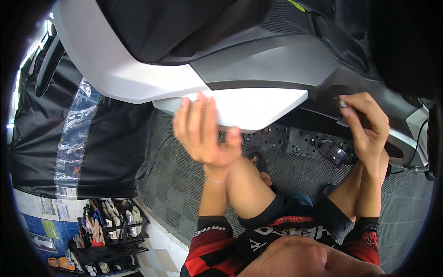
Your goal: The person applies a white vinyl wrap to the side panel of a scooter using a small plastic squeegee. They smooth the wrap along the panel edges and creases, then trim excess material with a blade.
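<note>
From where I stand, the left hand (201, 134) is the nearer to the bright bodywork: its fingers are raised and only slightly bent, the thumb out to the side and not closed on anything. They overlap the lower edge of a glossy white, wedge-shaped plastic side panel (265, 105); they are a little blurred, and whether they press or merely brush it I cannot tell. Off to its right, the right hand (369, 124) has thumb and forefinger pinched on a small, pale grey stub (342, 102), perhaps a fastener, just in front of dark plastic trim.

I'd judge the step to be fitting or loosening that panel, with the left hand minding it. The next move seems to call for a careful alignment of the stub by the right hand and a light, even bearing from the left, so the panel doesn't tilt.

The panel runs from behind the left hand toward the right one, clean and shiny, its far end cut to a slanting point. Beyond both hands spreads a matte grey plastic body cover (267, 57), with a white curved body section (124, 78) beyond the left hand.

Below the hands lies grey patterned flooring (173, 159); farther off, left of the left hand, hang a black sheet curtain (120, 152) and a dark shoe rack (121, 227).
</note>
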